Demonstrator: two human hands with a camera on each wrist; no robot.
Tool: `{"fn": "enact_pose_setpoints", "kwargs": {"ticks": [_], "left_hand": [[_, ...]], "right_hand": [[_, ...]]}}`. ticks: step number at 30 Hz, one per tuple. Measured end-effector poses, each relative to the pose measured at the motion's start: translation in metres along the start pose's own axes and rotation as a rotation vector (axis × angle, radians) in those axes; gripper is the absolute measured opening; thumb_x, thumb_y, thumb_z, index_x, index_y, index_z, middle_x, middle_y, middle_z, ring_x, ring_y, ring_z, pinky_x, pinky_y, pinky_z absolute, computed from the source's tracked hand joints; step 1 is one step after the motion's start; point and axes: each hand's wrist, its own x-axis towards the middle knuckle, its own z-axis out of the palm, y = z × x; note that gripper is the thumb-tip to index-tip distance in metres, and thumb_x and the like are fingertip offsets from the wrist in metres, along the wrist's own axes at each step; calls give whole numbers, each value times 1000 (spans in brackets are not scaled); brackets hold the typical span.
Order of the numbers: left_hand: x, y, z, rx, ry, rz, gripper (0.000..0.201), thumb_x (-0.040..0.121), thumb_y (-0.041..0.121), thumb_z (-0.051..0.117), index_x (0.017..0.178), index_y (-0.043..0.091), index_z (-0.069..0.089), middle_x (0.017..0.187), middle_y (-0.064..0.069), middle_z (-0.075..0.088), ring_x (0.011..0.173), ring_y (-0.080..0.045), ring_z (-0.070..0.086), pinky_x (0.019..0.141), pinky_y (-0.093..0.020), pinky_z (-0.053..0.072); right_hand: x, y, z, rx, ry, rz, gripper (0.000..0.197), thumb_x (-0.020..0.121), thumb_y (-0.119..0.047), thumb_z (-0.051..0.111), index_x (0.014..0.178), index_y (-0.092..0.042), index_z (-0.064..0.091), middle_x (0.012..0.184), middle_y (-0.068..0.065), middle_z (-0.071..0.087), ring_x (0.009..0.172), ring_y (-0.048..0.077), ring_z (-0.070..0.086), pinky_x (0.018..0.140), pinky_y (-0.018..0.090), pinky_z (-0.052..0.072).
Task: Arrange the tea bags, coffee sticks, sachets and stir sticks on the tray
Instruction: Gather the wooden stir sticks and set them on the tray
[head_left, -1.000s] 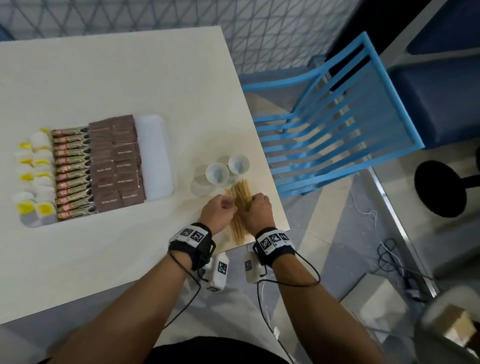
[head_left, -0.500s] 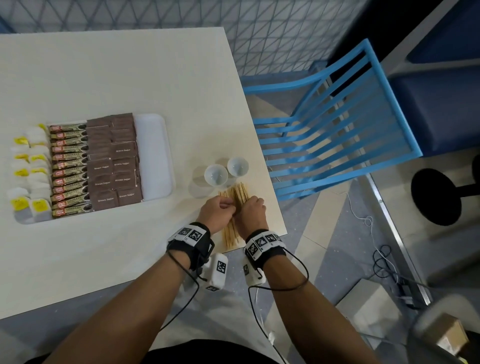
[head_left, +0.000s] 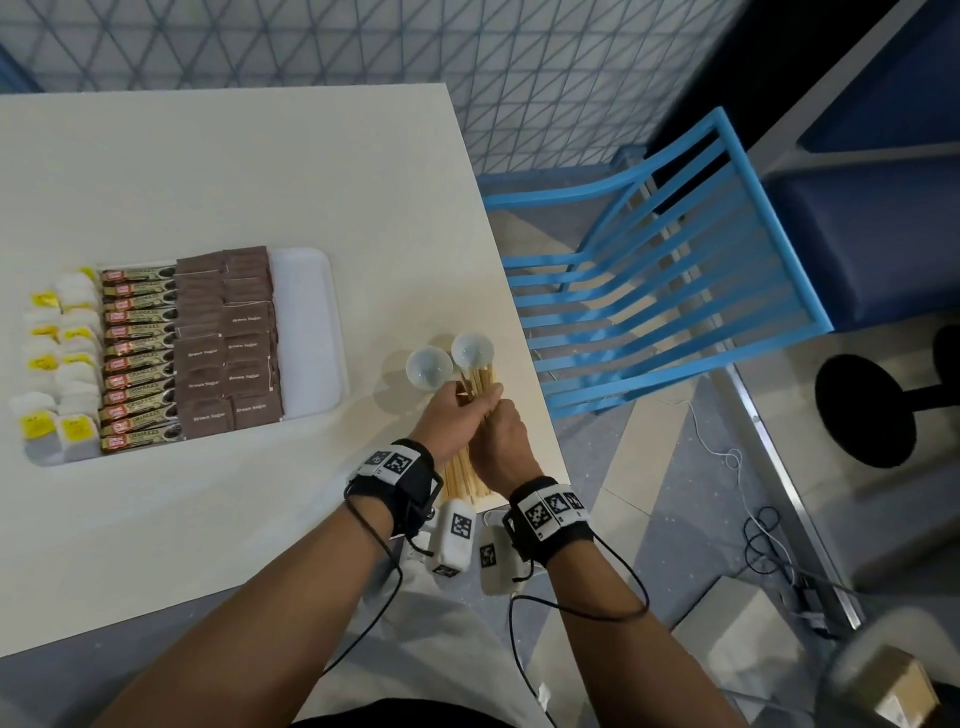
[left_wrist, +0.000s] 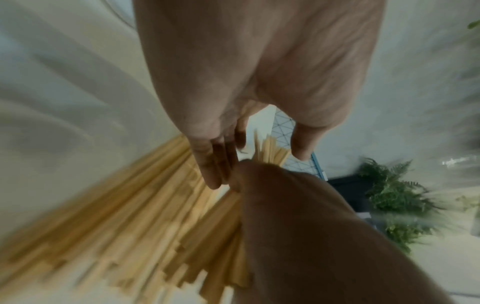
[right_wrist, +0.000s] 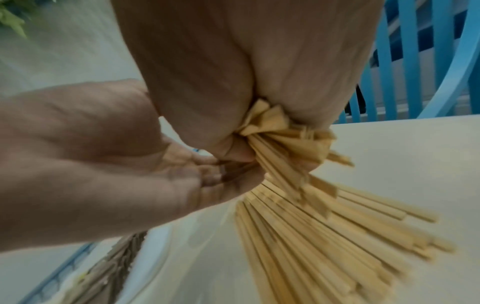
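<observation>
Two hands are seen closed together at the near right corner of the worktop (head_left: 218, 171), both wrapped round one bundle of wooden stir sticks (head_left: 464, 475). The left hand (head_left: 448, 420) is curled about the bundle from the left, its fingers (left_wrist: 215, 164) bent in against the sticks, while the right hand (head_left: 497, 441) is clenched round the same bundle from the right, the sticks squeezed tight in its grip where they pass through the fist (right_wrist: 272, 121). The bundle is fanned out below the hands toward the worktop edge and pokes out beyond the knuckles at the far end; whether its near ends touch the worktop cannot be told. Just beyond the hands, two small clear cups (head_left: 429, 367) are set side by side on the worktop, the sticks' far tips lying close to the right one. Farther left, a white tray (head_left: 311, 332) is laid flat, its right strip bare. On it, brown sugar sachets (head_left: 228, 343) are ranged in two columns, coffee sticks (head_left: 137, 358) are lined in a column to their left, and tea bags (head_left: 60, 364) with yellow tags are placed at the tray's left end. To the right, past the worktop edge, a blue slatted chair (head_left: 670, 270) is seen.
</observation>
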Motion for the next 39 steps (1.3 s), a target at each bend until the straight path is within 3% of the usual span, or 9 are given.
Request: {"fn": "enact_pose_setpoints", "kwargs": {"ticks": [3,8,14,21,23,26,31,34,39], "left_hand": [[4,3,2,-6,-11,-1,47,87,57,64,115,20,61,109,-2,74,107,-19,69,104,-48,52],[-10,11,4,25,-43,59,24,109,27,43,127,12,47,111,17,76,118,-12,64,110,-40,46],[-21,17,-3,150,-64,188,24,110,27,40,132,19,46,127,19,67,126,-12,58,113,-39,42],[-30,52,-36,53,-59,232,26,100,29,65,122,19,58,112,9,77,110,-13,71,106,-47,51],[-34,75,-51,-130,-33,235,32,100,38,63,122,15,57,111,-2,78,103,-22,75,100,-52,54],[-33,100,-68,-32,-42,228,45,106,50,46,114,13,71,107,-1,79,99,-20,76,97,-49,56],[-28,99,-72,676,-10,217,50,106,51,42,90,25,82,101,9,78,97,-11,70,101,-36,50],[-28,88,-73,850,29,230,53,106,56,38,97,25,80,100,1,76,91,-18,68,93,-39,54],[-36,76,-76,758,18,308,49,102,64,40,97,32,77,89,7,73,87,-17,68,82,-33,52]], "right_hand": [[-2,-9,-2,117,-38,-17,33,93,0,50,122,16,47,101,28,56,85,41,58,73,47,51],[-3,-10,-17,256,-172,27,39,99,0,49,133,14,38,107,29,59,89,36,58,73,29,41],[4,-16,-22,435,-228,162,20,90,-15,53,107,-6,57,85,14,71,75,30,70,64,44,60],[7,-35,-12,371,-76,35,16,97,-22,55,104,-8,60,79,0,65,69,15,62,63,34,53],[6,-44,-15,351,-71,-19,17,100,-32,59,96,-16,59,70,-11,56,60,0,52,59,19,42],[8,-61,-19,289,-84,-90,30,99,-39,62,75,-32,45,58,-10,47,50,3,44,53,24,32],[25,-71,-12,206,-121,-109,32,96,-32,65,110,-4,57,72,13,67,62,27,63,62,46,53],[25,-72,-9,162,-124,-95,49,93,-24,68,131,-1,46,81,14,72,70,32,67,62,41,54],[23,-78,-5,97,-53,-94,15,88,-6,57,99,4,59,60,3,58,46,17,47,49,28,33]]}}
